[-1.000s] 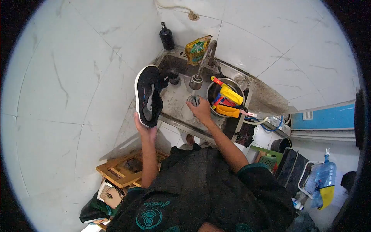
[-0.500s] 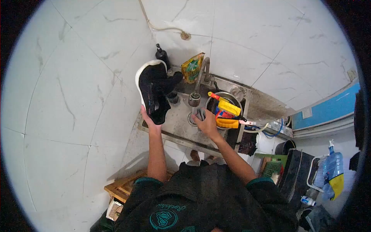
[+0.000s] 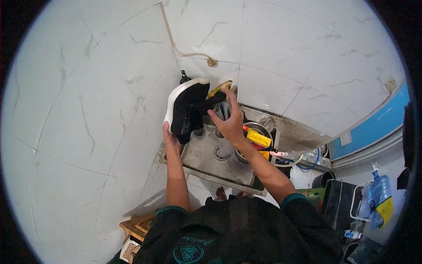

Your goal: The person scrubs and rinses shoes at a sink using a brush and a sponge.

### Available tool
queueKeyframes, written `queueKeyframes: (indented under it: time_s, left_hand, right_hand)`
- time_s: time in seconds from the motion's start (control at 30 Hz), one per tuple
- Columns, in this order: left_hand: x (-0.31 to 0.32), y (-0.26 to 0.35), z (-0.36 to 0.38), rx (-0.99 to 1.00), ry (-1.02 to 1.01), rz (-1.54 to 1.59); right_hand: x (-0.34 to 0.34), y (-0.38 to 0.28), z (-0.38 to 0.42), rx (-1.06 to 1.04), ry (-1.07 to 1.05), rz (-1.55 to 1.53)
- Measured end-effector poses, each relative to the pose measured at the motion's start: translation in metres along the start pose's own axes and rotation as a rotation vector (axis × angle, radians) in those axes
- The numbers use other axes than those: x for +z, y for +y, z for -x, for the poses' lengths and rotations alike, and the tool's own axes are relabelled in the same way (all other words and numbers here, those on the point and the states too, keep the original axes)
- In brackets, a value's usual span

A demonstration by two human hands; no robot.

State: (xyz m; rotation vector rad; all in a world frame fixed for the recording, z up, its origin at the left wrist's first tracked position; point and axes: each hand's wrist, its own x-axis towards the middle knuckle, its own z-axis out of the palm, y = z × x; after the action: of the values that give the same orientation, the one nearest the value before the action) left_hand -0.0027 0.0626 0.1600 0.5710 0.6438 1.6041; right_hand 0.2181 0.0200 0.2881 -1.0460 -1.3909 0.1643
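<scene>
My left hand [image 3: 172, 137] is closed around the heel end of a black shoe [image 3: 187, 103] with a thick white sole. The shoe is held tilted above the left part of the sink [image 3: 200, 156], its dark tongue sticking out to the right. Close to that tongue is my right hand [image 3: 231, 121], thumb and fingers curled around a grey, cloth-like piece [image 3: 223, 111]. What exactly the piece is cannot be made out. Behind the right hand the tap [image 3: 234, 91] is mostly covered, and water shows around the drain [image 3: 223, 152].
A metal bowl [image 3: 267, 131] in the sink's right side holds a yellow brush [image 3: 258, 137] and other handled tools. Behind the shoe stand a dark bottle [image 3: 184, 78] and a yellow packet [image 3: 220, 89]. White tiled walls [image 3: 123, 88] close in the left and back.
My right hand has risen from under the tap toward the shoe's tongue, still gripping the grey piece. The shoe has shifted slightly right and down in view as the camera tilted up.
</scene>
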Motion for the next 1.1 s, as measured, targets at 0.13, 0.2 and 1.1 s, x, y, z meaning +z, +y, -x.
queueKeyframes:
  time_s: [0.13,0.2,1.1]
  left_hand:
    - [-0.001,0.008,-0.015,0.054,-0.01,-0.021]
    - [0.022,0.021,-0.009,0.123,-0.01,-0.051]
    - [0.019,0.057,-0.012,0.254,-0.107,-0.288]
  right_hand:
    - [-0.002,0.002,0.019,0.053,-0.114,-0.005]
    - [-0.001,-0.001,0.033,-0.037,-0.179,0.045]
    - [0.02,0.117,0.181,0.482,-0.667,0.396]
